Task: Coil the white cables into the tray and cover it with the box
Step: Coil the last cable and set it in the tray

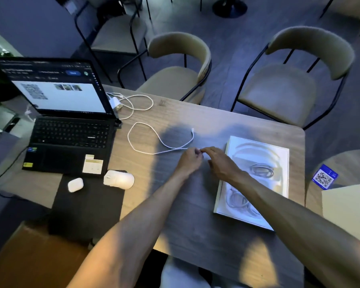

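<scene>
While the fingers (198,151) of both hands meet over the middle of the table (195,225), they pinch one end of a white cable (146,151) between them: the left hand (190,161) and the right hand (220,163) are curled, fingertips pressed together on the cord. From that pinch the cable runs left across the wood, bends into a wide loose loop, and curls back so its free plug (192,130) lies just above the hands. Just beside the right hand, on its far side, lies the white tray (283,154), flat on the table, with two cables already coiled in its moulded hollows. Right of that, at the table's edge, stands a cream box (349,206), near a blue QR card (325,178). Farther up the table a second white cable with a charger (115,102) sprawls beside an open laptop (71,129); a white mouse (119,179) and an earbud case (75,185) rest on a dark mat (85,213).
</scene>
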